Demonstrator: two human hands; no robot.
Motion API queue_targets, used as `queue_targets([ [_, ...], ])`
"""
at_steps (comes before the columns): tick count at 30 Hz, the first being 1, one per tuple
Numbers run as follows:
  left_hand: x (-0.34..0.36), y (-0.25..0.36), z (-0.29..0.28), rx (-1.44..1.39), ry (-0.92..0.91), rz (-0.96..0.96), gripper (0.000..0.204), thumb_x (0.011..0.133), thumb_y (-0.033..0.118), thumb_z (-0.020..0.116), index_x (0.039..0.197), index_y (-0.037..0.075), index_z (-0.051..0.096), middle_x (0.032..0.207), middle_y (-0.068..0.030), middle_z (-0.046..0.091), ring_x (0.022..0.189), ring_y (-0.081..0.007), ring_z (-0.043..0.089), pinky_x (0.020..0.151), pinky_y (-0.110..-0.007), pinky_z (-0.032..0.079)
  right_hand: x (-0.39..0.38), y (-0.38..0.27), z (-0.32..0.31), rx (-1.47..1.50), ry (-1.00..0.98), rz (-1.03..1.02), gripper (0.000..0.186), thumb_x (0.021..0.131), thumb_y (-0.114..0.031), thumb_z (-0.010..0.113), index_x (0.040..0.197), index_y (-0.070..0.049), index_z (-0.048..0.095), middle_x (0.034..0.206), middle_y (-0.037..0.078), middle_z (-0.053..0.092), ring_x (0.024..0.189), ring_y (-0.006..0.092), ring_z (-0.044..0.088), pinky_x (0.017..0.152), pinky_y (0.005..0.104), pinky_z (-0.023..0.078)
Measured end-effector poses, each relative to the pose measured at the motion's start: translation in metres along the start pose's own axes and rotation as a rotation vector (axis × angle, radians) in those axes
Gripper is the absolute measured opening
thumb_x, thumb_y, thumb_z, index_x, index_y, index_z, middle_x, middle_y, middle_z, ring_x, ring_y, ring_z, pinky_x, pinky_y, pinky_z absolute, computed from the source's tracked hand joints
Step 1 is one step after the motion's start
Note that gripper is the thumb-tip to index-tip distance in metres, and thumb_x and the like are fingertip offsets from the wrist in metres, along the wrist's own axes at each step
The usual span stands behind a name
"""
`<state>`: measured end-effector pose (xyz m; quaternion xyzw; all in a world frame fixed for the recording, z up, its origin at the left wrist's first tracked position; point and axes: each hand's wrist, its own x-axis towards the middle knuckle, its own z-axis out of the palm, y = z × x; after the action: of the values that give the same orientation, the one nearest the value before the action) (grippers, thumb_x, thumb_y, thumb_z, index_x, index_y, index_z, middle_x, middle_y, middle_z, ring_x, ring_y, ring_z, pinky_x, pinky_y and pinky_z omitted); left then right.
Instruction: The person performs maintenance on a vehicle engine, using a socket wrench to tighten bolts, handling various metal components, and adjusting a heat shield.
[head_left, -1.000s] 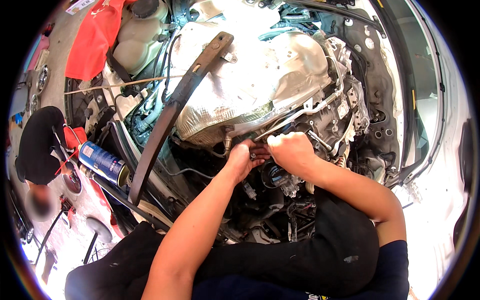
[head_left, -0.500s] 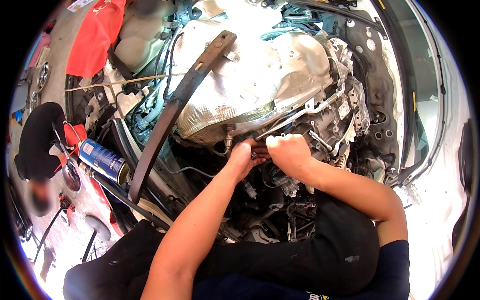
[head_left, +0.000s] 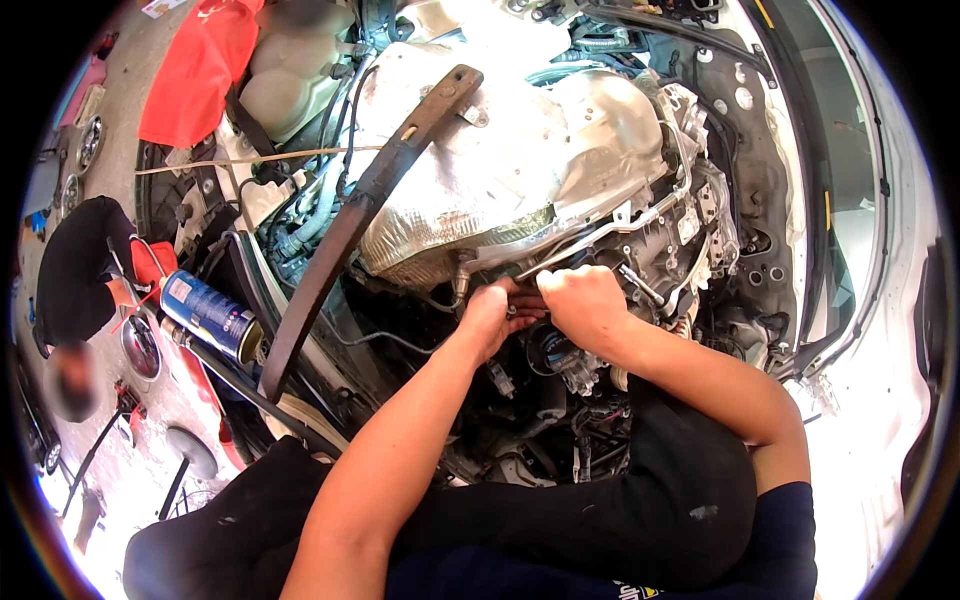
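My left hand [head_left: 490,322] reaches in under the front edge of a large silvery heat shield [head_left: 440,250]. Its fingers are curled, with a small shiny piece at their tips too small to name. Right beside it, nearly touching, my right hand [head_left: 588,308] is closed in a fist, knuckles up; whatever it grips is hidden. A brass-coloured threaded sensor [head_left: 462,276] stands just left of the fingers. Behind my right hand a slim metal pipe [head_left: 600,232] runs along the shield's lower edge. Dark engine parts [head_left: 560,362] lie below both hands.
A long dark metal bar [head_left: 340,230] slants across the engine bay at left. Beside it lie a blue spray can [head_left: 208,316] and a red cloth [head_left: 198,75]. Another person [head_left: 85,270] bends over at far left. The windscreen [head_left: 850,180] is at right.
Both hands keep nearly the same place, with only slight shifts of the fingers and the right fist. The whole view has moved a little. The other person at left has shifted slightly.
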<state>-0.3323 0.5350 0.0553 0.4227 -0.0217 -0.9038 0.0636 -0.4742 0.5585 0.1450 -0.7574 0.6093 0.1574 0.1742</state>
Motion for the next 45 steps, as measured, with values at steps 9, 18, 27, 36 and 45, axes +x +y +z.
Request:
queue_targets([
  [9, -0.013, 0.033, 0.001, 0.569, -0.051, -0.139, 0.027, 0.084, 0.000, 0.047, 0.102, -0.004, 0.067, 0.095, -0.0132, 0.069, 0.084, -0.0165, 0.062, 0.072, -0.029, 0.052, -0.005, 0.019, -0.027, 0.208, -0.024, -0.070, 0.010, 0.082, -0.018, 0.062, 0.087, -0.009, 0.061, 0.069, 0.011, 0.064, 0.066, 0.0292, 0.066, 0.058, 0.0400, 0.051],
  [18, -0.053, 0.085, 0.105, 0.575, -0.347, -0.222, 0.026, 0.092, 0.008, 0.042, 0.106, -0.005, 0.059, 0.097, -0.0141, 0.064, 0.076, -0.0211, 0.064, 0.070, -0.032, 0.055, -0.056, 0.049, -0.084, 0.671, 0.122, -0.005, 0.018, 0.082, -0.020, 0.069, 0.095, -0.008, 0.067, 0.074, 0.011, 0.064, 0.067, 0.0290, 0.064, 0.060, 0.0375, 0.050],
  [27, -0.018, 0.028, 0.167, 0.295, -0.149, -0.129, 0.024, 0.092, 0.010, 0.044, 0.095, -0.004, 0.063, 0.088, -0.0099, 0.063, 0.069, -0.0143, 0.058, 0.062, -0.027, 0.051, -0.108, 0.113, -0.080, 1.072, 0.076, 0.130, 0.024, 0.085, -0.012, 0.069, 0.105, 0.000, 0.066, 0.079, 0.007, 0.068, 0.069, 0.0143, 0.063, 0.062, 0.0293, 0.050],
  [36, 0.076, -0.042, 0.158, 0.685, 0.501, 0.284, 0.027, 0.092, 0.018, 0.056, 0.109, -0.001, 0.062, 0.073, -0.0030, 0.056, 0.056, -0.0104, 0.049, 0.045, -0.027, 0.038, -0.050, 0.211, 0.017, 0.677, 0.504, 0.289, 0.028, 0.086, -0.007, 0.061, 0.111, 0.003, 0.061, 0.100, 0.019, 0.067, 0.093, 0.0330, 0.064, 0.085, 0.0378, 0.049],
  [45, 0.111, -0.032, 0.183, 0.946, 1.076, 0.487, 0.053, 0.085, 0.031, 0.072, 0.126, 0.002, 0.054, 0.127, -0.0129, 0.060, 0.118, -0.0270, 0.056, 0.099, -0.036, 0.042, -0.021, 0.229, 0.017, 0.743, 0.184, 0.329, 0.012, 0.083, -0.009, 0.058, 0.084, 0.001, 0.065, 0.079, 0.023, 0.067, 0.075, 0.0401, 0.065, 0.071, 0.0457, 0.053],
])
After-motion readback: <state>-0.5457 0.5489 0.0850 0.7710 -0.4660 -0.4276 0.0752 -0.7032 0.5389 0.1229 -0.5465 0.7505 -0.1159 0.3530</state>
